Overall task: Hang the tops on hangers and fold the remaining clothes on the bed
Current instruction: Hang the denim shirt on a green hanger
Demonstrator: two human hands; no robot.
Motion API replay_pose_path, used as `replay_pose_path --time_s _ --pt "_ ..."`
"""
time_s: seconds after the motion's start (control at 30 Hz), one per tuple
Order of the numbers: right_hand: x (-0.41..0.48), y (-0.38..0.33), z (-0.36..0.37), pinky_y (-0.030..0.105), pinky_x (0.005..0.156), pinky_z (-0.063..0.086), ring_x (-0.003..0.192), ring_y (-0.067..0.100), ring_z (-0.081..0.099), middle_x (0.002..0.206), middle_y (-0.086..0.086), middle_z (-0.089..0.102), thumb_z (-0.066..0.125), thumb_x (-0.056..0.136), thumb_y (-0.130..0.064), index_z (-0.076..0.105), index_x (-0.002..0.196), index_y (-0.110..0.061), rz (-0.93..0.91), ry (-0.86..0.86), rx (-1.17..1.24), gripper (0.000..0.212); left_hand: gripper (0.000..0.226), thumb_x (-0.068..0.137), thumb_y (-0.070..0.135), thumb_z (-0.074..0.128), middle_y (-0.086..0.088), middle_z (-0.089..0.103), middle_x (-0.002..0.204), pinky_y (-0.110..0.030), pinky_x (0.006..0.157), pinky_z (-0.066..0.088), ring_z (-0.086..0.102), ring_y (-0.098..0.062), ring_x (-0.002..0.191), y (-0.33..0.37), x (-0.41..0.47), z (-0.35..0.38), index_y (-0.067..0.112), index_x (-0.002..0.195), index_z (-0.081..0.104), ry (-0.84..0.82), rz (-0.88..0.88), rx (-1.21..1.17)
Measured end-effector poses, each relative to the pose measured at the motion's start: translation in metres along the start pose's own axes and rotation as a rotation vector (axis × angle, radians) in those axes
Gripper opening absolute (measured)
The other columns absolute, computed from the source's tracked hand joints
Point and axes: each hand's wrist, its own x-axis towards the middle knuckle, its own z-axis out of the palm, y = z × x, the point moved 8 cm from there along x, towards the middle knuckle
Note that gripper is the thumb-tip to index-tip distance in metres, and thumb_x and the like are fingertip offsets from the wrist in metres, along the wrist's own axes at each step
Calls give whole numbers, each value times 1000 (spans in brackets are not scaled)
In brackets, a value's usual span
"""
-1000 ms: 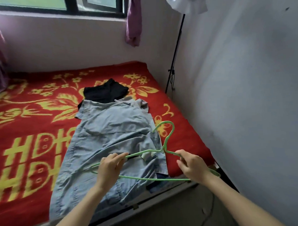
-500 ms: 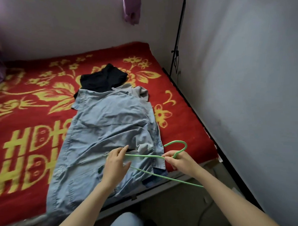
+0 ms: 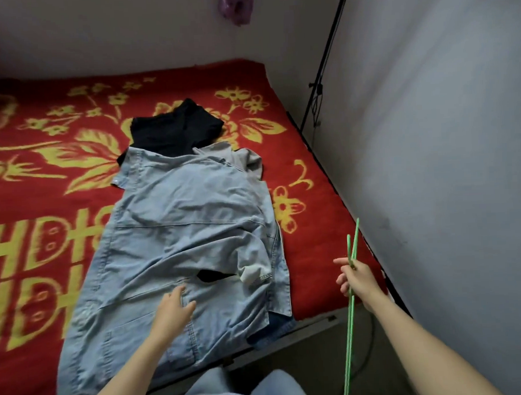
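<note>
The shirt [image 3: 189,230], of pale blue denim, lies flat on the bed [image 3: 312,326], on a red blanket [image 3: 321,254] with yellow flowers and letters. The shirt runs from the near edge of the bed toward the far wall. Its cloth has many wrinkles, and one small opening near its lower middle shows dark.

A black garment [image 3: 173,132] lies at the far end of the shirt, partly under it. At the near right corner of the shirt, a darker blue cloth [image 3: 278,331] comes out from below it, at the bed edge.

The left hand [image 3: 171,308] is over the near part of the shirt with its fingers straight and a little spread, and it holds nothing. I cannot tell if it touches the cloth or is just above it.

The right hand [image 3: 358,282] is to the right of the shirt, above the right edge of the bed and apart from the shirt. Its fingers pinch a green hanger [image 3: 349,342]. The hanger is seen from its thin side and stands almost upright, one end above the hand and the other down toward the floor.

A grey wall [image 3: 444,129] closes the right side. A thin black pole [image 3: 322,75] stands in the corner beside it, and a purple cloth [image 3: 236,4] hangs at the top.
</note>
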Motion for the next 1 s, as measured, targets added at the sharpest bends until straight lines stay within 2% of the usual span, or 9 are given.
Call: replay_pose_path --time_s 0.1,0.23,0.3,0.37,0.43,0.63,0.77,0.9,1.0 --pt "15 2 8 20 38 34 34 12 44 54 8 54 38 90 0 61 84 -5 43 11 -108 24 50 92 21 57 -20 45 132 -35 92 40 51 -32 112 1 8 -6 8 138 41 22 -24 -29" --pt "41 -8 16 27 48 45 37 13 52 54 5 61 43 84 0 60 63 -15 -30 63 -304 31 51 92 20 58 -19 45 135 -36 91 42 53 -32 113 14 14 -3 9 138 40 30 -38 -59" --pt "49 -17 28 33 64 50 64 25 65 69 6 68 45 85 -4 65 72 -18 -121 23 -494 28 50 91 20 58 -17 46 134 -34 86 42 53 -30 112 25 17 -6 11 137 42 28 -22 -67" --pt "56 -29 37 33 74 47 93 31 64 95 10 70 44 89 -8 67 97 -18 -208 41 -735 26 46 90 19 60 -16 51 128 -32 82 40 55 -28 107 36 20 -12 11 134 46 54 -5 -75" --pt "70 -39 42 32 79 45 104 30 60 111 8 67 42 90 -8 62 115 -19 -278 57 -834 33 43 89 15 61 -17 54 122 -32 81 40 56 -28 102 49 26 -20 8 130 50 119 11 -90" --pt "132 -41 81 33 86 45 111 28 58 120 5 63 40 93 -13 55 126 -21 -329 -75 -977 37 42 91 12 58 -17 51 124 -34 91 39 54 -30 106 62 54 -7 5 131 49 161 -66 -99" --pt "176 -15 104 34 87 45 112 32 57 120 13 62 41 94 -15 55 126 -17 -226 -156 -985 35 42 92 14 55 -14 50 130 -35 97 37 48 -29 117 60 72 24 7 133 47 139 -159 -97" --pt "198 25 146 39 89 43 117 36 52 127 20 54 39 96 -14 44 129 -5 -112 -333 -931 35 43 94 19 51 -10 46 132 -33 96 38 48 -24 115 57 78 52 13 136 44 116 -224 -118" --pt "201 47 175 40 88 43 115 38 51 124 22 52 38 93 -13 44 126 -4 -76 -402 -868 34 42 94 19 52 -10 48 132 -32 98 37 48 -22 117 46 74 68 13 135 44 102 -269 -145"
